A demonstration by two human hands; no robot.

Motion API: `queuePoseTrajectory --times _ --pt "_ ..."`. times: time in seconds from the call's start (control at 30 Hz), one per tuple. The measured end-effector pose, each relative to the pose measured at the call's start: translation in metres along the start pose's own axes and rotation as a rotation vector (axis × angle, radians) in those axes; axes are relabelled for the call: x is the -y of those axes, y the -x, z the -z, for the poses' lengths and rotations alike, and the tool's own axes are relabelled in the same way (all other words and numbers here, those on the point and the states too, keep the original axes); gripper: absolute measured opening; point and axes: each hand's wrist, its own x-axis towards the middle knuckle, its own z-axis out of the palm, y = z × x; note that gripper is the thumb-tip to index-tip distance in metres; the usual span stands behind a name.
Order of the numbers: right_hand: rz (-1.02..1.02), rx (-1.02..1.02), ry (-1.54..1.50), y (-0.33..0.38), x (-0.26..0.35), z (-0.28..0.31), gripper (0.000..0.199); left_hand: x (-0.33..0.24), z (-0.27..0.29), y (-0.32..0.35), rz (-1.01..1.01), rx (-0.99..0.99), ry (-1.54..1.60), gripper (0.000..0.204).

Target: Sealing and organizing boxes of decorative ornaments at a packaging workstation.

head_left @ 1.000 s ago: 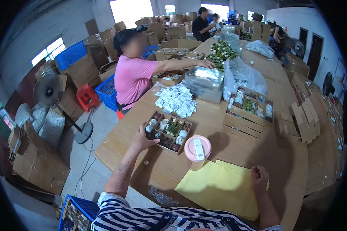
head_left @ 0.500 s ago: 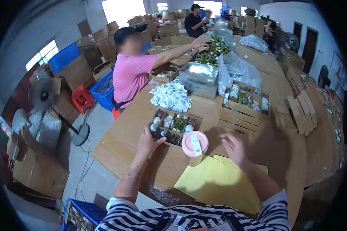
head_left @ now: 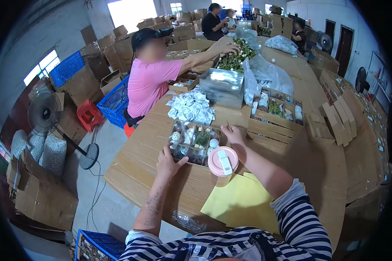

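A divided box (head_left: 193,160) lies on the table in front of me, its compartments holding white and patterned balls, green moss and small pale pieces. My left hand (head_left: 167,162) grips its near left corner, thumb along the front side and fingers along the left. Beyond its right side is my right hand (head_left: 234,134), fingers pinched together; a thin, dark tip seems to stick up from them, too small to name. A clear cup with a pink lid (head_left: 223,162) stands against the box's near right corner, partly covering it. Yellow paper sheets (head_left: 244,202) lie under my right forearm.
Past the box are a heap of silvery packets (head_left: 190,106), a clear plastic case (head_left: 222,89) and a slatted wooden crate (head_left: 272,130) with filled compartments. A co-worker in pink (head_left: 154,80) reaches into greenery (head_left: 237,56). A standing fan (head_left: 45,114) is on the left.
My right hand has moved left and forward from above the yellow paper to the box's far right side, and its fingers have closed. My left hand stays at the box's corner.
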Motion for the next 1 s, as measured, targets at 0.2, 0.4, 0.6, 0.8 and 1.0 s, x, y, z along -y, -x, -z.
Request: queuePoseTrajectory --times 0.2,0.4,0.6,0.8,1.0 --pt "-0.258 0.29 -0.218 0.052 0.081 -0.021 0.05 0.017 0.011 0.016 0.009 -0.033 -0.011 0.107" --pt "-0.419 0.508 0.077 0.05 0.108 -0.011 0.058 0.023 0.005 0.016 -0.001 -0.02 -0.023 0.125" --pt "-0.257 0.463 -0.11 0.033 0.142 0.002 0.059 -0.016 0.017 0.02 -0.024 -0.002 0.272 0.123" --pt "0.135 0.504 -0.212 0.058 0.252 0.002 0.057 -0.043 0.051 0.015 -0.338 -0.281 0.733 0.093" --pt "0.491 0.579 -0.181 0.138 0.336 0.019 0.069 -0.068 0.113 0.059 -0.482 -0.61 0.733 0.073"
